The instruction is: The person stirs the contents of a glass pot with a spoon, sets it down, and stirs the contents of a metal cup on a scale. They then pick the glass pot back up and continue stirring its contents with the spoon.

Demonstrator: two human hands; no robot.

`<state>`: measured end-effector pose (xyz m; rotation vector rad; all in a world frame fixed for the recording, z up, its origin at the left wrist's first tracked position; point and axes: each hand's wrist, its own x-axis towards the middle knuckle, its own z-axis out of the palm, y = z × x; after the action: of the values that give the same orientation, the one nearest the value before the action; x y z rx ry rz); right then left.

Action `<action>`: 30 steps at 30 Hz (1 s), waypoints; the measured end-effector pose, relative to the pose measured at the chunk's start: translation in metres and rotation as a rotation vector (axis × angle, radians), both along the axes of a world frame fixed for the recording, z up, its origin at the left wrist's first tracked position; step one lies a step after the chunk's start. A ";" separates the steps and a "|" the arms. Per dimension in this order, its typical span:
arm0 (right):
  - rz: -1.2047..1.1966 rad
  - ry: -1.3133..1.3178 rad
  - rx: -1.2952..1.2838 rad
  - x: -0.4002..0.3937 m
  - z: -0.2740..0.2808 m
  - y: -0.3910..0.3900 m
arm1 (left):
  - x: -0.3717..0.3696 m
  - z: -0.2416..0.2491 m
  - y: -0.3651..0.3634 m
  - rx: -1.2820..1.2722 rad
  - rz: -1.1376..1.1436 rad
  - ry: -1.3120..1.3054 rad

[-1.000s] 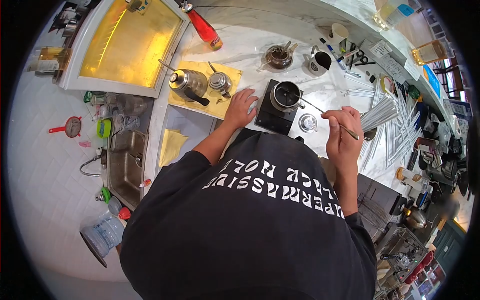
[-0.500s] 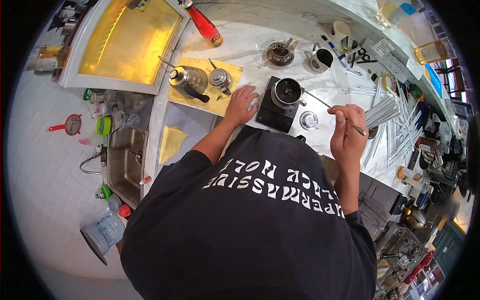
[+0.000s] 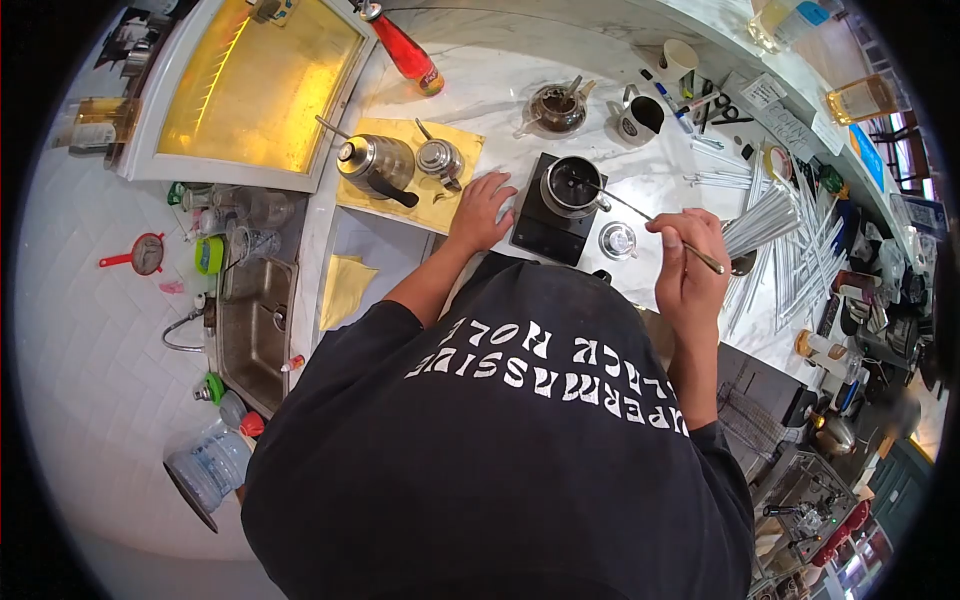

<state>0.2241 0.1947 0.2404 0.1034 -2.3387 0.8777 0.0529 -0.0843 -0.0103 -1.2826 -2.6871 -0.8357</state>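
My right hand (image 3: 692, 260) grips a long thin-handled spoon (image 3: 632, 209), whose far end dips into a small metal pot (image 3: 573, 187) with dark contents. That pot sits on a black digital scale (image 3: 548, 240). Flat on the counter, left of the scale, rests my left hand (image 3: 482, 211) with its fingers stretched out and nothing in it. A small round lid (image 3: 618, 240) with a clear centre lies between the pot and my right hand. Behind the scale stand a glass teapot (image 3: 560, 107) with dark contents and a pitcher (image 3: 641, 118).
A gooseneck kettle (image 3: 377, 165) and a small metal teapot (image 3: 440, 160) stand on a yellow cloth (image 3: 463, 210) at left. A red bottle (image 3: 410, 58) is behind them. Many wrapped straws (image 3: 765, 220) spread at right. A sink (image 3: 255, 320) lies further left.
My right hand has shifted slightly left with the spoon, and the spoon's end sits deeper toward the middle of the pot. My left hand stays put.
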 end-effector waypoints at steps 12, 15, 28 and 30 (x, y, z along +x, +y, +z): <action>-0.045 -0.005 -0.021 -0.007 -0.002 -0.002 | 0.000 -0.001 0.000 0.006 0.000 -0.006; -0.086 -0.004 -0.015 -0.007 0.000 -0.002 | 0.000 -0.001 0.000 -0.008 0.002 -0.019; -0.087 -0.033 -0.004 -0.002 0.003 0.000 | 0.001 0.000 0.000 0.015 0.001 -0.014; -0.048 -0.025 -0.019 -0.002 0.003 -0.005 | 0.000 -0.001 0.000 0.020 -0.002 -0.005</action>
<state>0.2221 0.1898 0.2433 0.0278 -2.3452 0.8825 0.0527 -0.0843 -0.0117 -1.2814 -2.6746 -0.8652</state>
